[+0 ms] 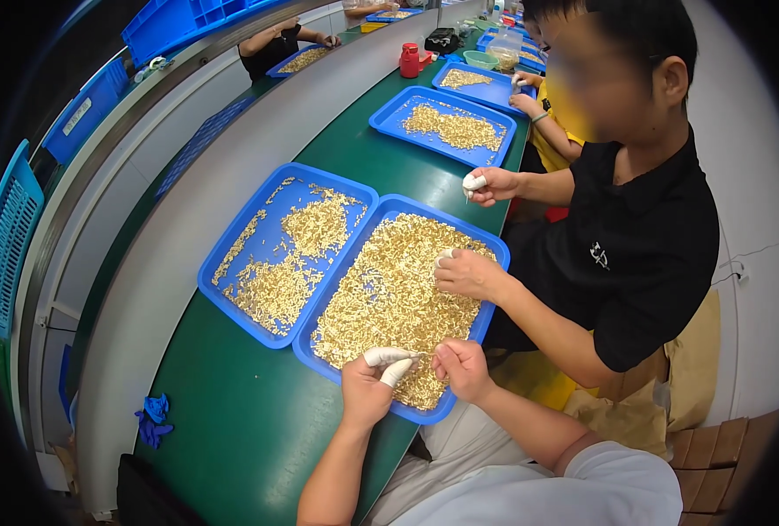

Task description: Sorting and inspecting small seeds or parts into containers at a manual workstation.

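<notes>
Over the near edge of a blue tray (497,246) heaped with small gold-coloured metal pieces (398,289), my two hands meet almost tip to tip. My left hand (374,384), with white covers on thumb and forefinger, is closed in a pinch. Facing it, my right hand (465,370) is bare and also pinched. Whatever lies between the fingertips is too small to name. A second blue tray (217,296) adjoins on the left, its gold pieces spread in looser piles. A co-worker's hand (468,273) reaches into the heaped tray from the right.
The co-worker's other hand (488,186), with white finger covers, is raised beyond the tray. More blue trays (392,120) of gold pieces stand farther along the green table (240,412). A crumpled blue glove (154,419) lies at the left. A red jug (410,60) stands far back.
</notes>
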Motion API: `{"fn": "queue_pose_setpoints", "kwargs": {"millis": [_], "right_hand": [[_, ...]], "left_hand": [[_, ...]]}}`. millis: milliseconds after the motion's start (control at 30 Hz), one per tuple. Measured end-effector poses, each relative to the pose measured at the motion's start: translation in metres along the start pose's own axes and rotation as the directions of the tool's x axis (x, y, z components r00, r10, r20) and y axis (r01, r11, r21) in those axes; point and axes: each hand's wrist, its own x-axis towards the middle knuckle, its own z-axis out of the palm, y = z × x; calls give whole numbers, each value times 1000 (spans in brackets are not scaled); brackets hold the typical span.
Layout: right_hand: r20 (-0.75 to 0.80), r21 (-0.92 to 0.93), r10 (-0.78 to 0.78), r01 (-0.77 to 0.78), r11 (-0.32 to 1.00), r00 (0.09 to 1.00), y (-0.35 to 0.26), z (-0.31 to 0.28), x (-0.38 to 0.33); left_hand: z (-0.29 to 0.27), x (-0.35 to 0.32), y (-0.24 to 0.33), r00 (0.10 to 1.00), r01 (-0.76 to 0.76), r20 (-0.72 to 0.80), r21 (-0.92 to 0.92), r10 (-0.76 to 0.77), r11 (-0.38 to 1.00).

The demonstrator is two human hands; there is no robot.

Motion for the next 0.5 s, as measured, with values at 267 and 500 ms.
{"fn": "queue_pose_setpoints", "kwargs": {"millis": [267, 500], "right_hand": [[22, -67, -56, 58, 996, 998, 0, 1, 1], [50, -87, -52, 56, 995, 997, -5, 1, 3]], "left_hand": [[2, 0, -3, 996, -83, -16, 131, 85, 988], [1, 0, 7, 993, -17, -97, 434, 66, 901]]}}
